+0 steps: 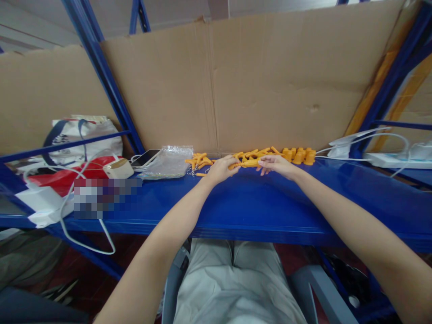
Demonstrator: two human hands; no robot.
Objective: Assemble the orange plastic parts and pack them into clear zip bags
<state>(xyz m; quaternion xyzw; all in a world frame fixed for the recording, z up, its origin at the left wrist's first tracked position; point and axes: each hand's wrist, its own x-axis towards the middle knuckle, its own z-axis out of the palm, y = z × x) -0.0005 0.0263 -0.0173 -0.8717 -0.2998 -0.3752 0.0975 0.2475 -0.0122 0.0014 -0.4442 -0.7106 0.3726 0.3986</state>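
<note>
My left hand [224, 169] has its fingers curled round a small orange plastic piece [234, 166] at the back of the blue shelf. My right hand [276, 165] pinches the right end of an orange plastic piece [250, 163], its other fingers loosely bent. Whether both hands grip one and the same piece I cannot tell. Behind the hands lies a row of loose orange sticks [259, 153]. Right of them stand several upright orange pieces [299, 155] in close rows. Beyond my left hand is a heap of orange pieces with small metal chains [199, 162].
A cardboard panel [270, 81] closes the back of the blue shelf [253, 202]. On the left lie a clear plastic bag [168, 164], a phone [146, 158], a white adapter [118, 168], cables and a cloth bag [87, 137]. A power strip [388, 159] is at right.
</note>
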